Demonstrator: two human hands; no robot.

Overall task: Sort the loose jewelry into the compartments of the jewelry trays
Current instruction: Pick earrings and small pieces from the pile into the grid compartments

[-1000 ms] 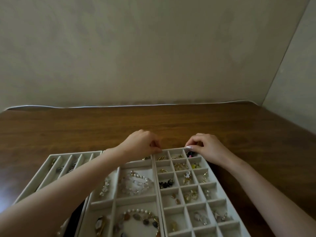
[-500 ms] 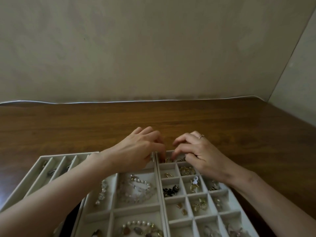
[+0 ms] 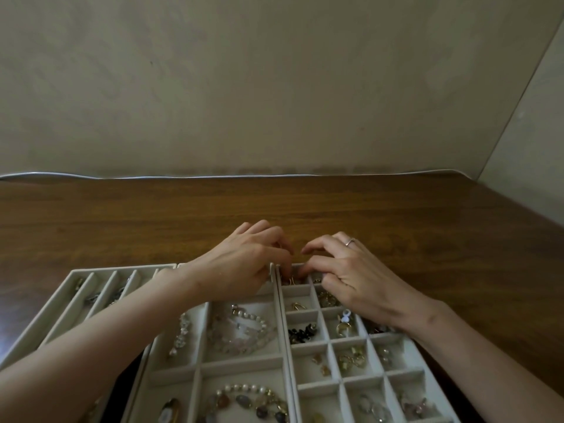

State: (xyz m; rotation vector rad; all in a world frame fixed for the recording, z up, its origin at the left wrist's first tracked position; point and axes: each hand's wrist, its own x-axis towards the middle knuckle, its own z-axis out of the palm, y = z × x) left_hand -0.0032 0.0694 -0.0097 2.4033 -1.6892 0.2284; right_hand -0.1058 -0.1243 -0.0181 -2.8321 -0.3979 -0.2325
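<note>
Three pale jewelry trays lie side by side. The right grid tray (image 3: pixel 338 381) holds earrings and rings in small cells. The middle tray (image 3: pixel 200 366) holds bead and pearl bracelets (image 3: pixel 241 331). My left hand (image 3: pixel 244 262) and my right hand (image 3: pixel 351 276) meet over the grid tray's far left corner cell. Their curled fingertips close together on a small gold earring (image 3: pixel 290 281) there. Most of that piece is hidden by the fingers. My right hand wears a ring.
The left tray (image 3: pixel 76 297) has long narrow slots with a few pieces. Brown wooden table (image 3: pixel 274 209) stretches beyond the trays to a wall, with a second wall at the right. A black bead cluster (image 3: pixel 300 332) sits in a grid cell.
My right hand moved left from the grid tray's far right cell to the far left cell, meeting my left hand. The view shifted so the trays sit lower.
</note>
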